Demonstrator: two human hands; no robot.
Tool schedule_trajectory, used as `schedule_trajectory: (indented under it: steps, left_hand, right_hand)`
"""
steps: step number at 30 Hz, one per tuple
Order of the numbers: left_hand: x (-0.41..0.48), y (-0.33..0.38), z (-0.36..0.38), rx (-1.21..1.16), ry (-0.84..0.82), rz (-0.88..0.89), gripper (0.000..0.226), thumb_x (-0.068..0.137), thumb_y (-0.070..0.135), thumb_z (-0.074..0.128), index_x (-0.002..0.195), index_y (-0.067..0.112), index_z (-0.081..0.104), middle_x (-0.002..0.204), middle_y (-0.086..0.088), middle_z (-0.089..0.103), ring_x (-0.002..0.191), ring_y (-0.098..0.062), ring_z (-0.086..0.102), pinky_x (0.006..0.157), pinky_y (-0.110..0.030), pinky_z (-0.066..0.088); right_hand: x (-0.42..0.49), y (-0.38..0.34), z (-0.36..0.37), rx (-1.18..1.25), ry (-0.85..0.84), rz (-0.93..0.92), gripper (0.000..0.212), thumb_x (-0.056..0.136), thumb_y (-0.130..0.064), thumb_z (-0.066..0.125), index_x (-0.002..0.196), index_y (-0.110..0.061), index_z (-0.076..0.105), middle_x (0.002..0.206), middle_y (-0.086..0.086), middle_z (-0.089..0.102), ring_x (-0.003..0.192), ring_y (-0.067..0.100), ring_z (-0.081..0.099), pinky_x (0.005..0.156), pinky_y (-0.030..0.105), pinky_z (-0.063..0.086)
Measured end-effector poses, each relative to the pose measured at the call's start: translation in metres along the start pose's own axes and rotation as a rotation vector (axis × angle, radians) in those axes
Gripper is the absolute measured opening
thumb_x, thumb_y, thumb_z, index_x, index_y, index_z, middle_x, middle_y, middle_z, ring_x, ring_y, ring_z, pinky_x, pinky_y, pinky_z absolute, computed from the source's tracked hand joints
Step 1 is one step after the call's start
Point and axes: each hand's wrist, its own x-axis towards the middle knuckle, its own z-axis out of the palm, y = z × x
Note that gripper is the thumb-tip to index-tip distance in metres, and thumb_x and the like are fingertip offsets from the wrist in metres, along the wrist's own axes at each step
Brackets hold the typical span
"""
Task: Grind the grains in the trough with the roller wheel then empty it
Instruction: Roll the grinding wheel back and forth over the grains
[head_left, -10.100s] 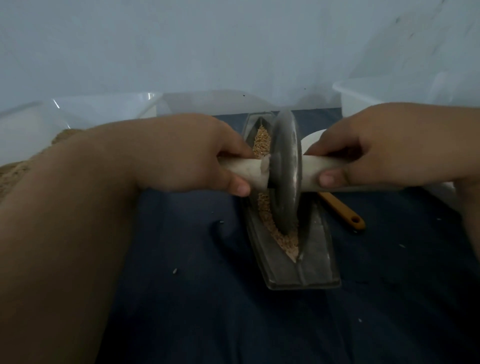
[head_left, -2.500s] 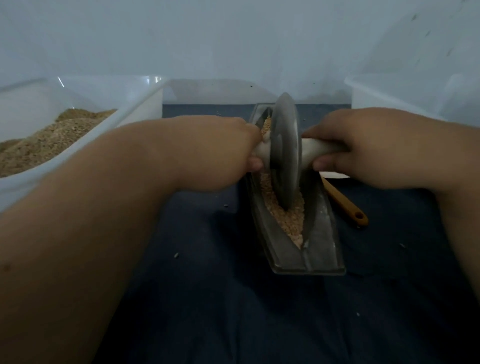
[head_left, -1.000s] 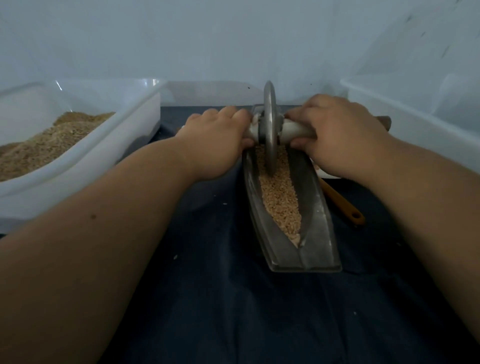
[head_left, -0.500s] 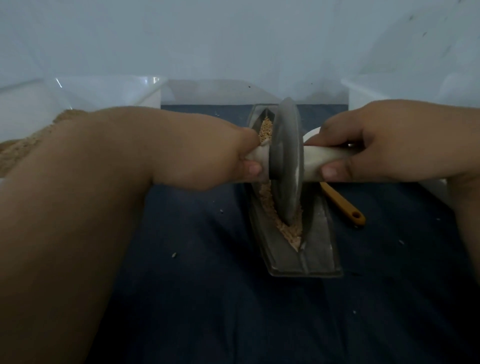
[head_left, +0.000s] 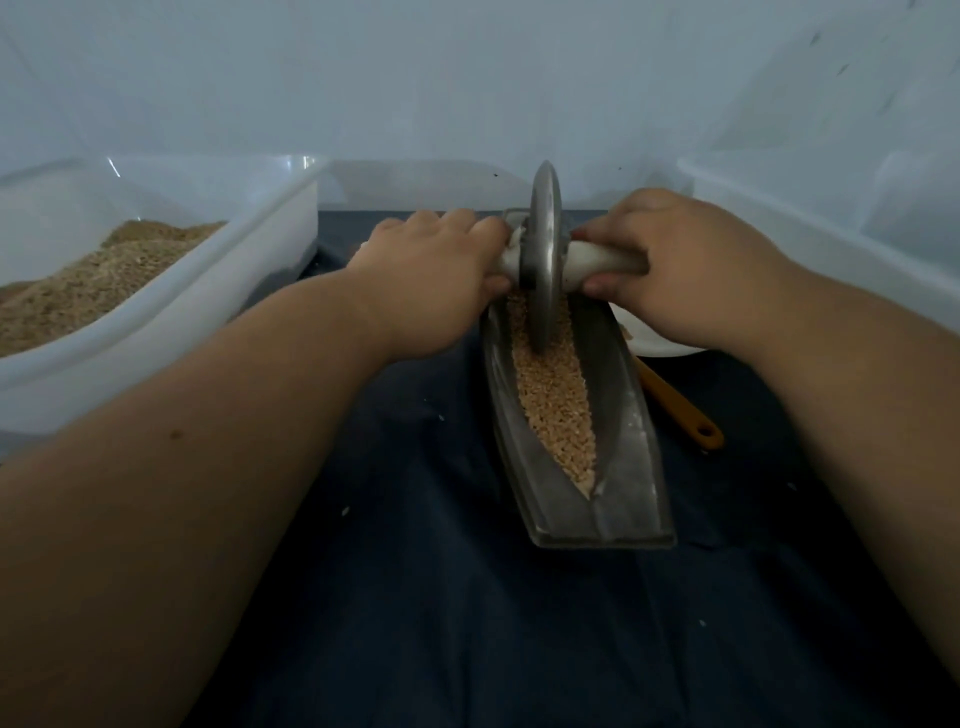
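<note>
both hands grip the wheel's (head_left: 544, 260) pale handle, left hand (head_left: 434, 275) and right hand (head_left: 675, 270), at the trough's (head_left: 623, 467) far end. the disc looks heavy and stiff. the grains (head_left: 556, 405) are loose, so hold near the disc.

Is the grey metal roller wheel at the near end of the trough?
No, the grey roller wheel stands at the far end of the long metal trough.
</note>
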Motion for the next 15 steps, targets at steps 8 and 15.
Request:
schedule_trajectory:
  steps: [8, 15]
  left_hand:
    - [-0.033, 0.021, -0.063, -0.147, -0.43, 0.073, 0.03, 0.076, 0.059, 0.032, 0.079, 0.029, 0.036, 0.077, 0.009, 0.047, 0.067, -0.004, 0.045, 0.056, -0.019, 0.029]
    - [-0.035, 0.017, -0.07, -0.188, -0.48, 0.049, 0.038, 0.078, 0.061, 0.031, 0.084, 0.027, 0.046, 0.079, 0.006, 0.053, 0.073, -0.006, 0.05, 0.064, -0.017, 0.036]
  right_hand:
    - [-0.029, -0.015, -0.053, 0.119, -0.33, -0.141, 0.044, 0.059, -0.08, 0.045, 0.098, -0.064, 0.058, 0.096, -0.028, 0.061, 0.092, -0.01, 0.053, 0.07, 0.015, 0.036]
    - [-0.031, -0.016, -0.056, 0.142, -0.36, -0.152, 0.05, 0.068, -0.078, 0.048, 0.112, -0.057, 0.06, 0.099, -0.024, 0.064, 0.091, -0.004, 0.056, 0.078, 0.021, 0.043]
